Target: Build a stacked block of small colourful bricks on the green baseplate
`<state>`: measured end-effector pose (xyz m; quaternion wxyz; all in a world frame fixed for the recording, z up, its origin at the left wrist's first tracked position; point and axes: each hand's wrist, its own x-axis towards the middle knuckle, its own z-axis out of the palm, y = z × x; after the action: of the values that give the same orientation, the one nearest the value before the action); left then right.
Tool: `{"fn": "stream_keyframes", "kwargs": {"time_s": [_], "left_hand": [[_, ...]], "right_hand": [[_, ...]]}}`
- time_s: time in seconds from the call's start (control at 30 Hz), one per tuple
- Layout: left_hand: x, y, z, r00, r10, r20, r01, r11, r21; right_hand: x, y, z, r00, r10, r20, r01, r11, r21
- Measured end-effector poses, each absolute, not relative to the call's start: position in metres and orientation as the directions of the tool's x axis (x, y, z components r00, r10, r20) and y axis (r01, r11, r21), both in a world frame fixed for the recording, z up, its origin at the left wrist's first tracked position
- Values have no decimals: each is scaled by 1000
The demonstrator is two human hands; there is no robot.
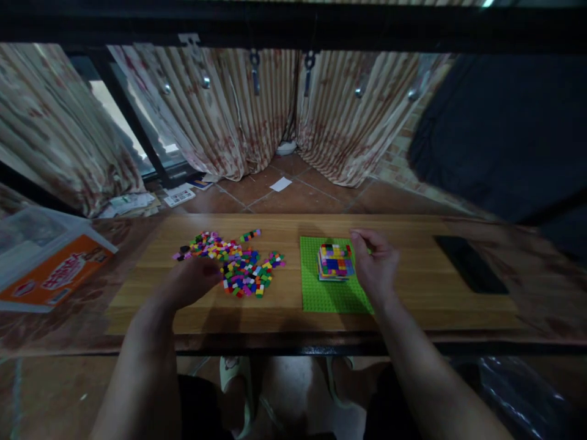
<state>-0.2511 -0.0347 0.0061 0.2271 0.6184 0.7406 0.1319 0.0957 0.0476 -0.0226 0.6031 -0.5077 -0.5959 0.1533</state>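
A loose pile of small colourful building bricks [247,272] lies on the left half of the wooden board. My left hand [195,282] is at the pile's near left edge, its fingers bent down and smeared, so its grip is hidden. On a green studded baseplate [314,298] stands a small block-shaped brick build [337,266] in many colours. My right hand [378,260] is just right of that build, over the baseplate's right side. Its fingers are curled into a pinch, and whatever lies between the fingertips is too small to make out.
A short row of joined bricks [250,235] lies behind the pile. A dark phone-like slab [470,263] rests at the board's right. Left stands a clear plastic box [59,263] with an orange label. Metal hooks [255,72] hang from a dark bar above.
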Motion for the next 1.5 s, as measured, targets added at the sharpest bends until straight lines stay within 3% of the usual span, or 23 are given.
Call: {"fn": "stream_keyframes", "kwargs": {"time_s": [0.1,0.2,0.33,0.47,0.6,0.77,1.07,1.5], "left_hand": [[-234,-31,15,7,985,-173,644,128,754],[-194,-24,18,70,974,-215,273,189,943],[-131,-16,10,31,971,-239,-198,240,950],[-91,-12,1,134,954,-268,-382,299,875],[-73,-10,-1,150,958,-246,-421,287,860],[-64,-5,0,146,958,-246,-362,283,888],[-72,4,-5,-117,962,-245,-116,232,966],[-61,7,-10,-67,968,-243,-140,232,963]], "right_hand": [[100,50,-22,292,791,537,366,426,-827],[100,46,-18,287,807,516,285,443,-850],[94,28,-8,75,852,518,250,487,-837],[90,10,-1,-261,852,455,312,520,-795],[93,7,0,-357,827,435,363,552,-750],[99,14,-5,-323,853,411,386,515,-766],[108,27,-18,-140,911,387,492,403,-772],[97,22,-19,-290,822,491,659,543,-520]]}}
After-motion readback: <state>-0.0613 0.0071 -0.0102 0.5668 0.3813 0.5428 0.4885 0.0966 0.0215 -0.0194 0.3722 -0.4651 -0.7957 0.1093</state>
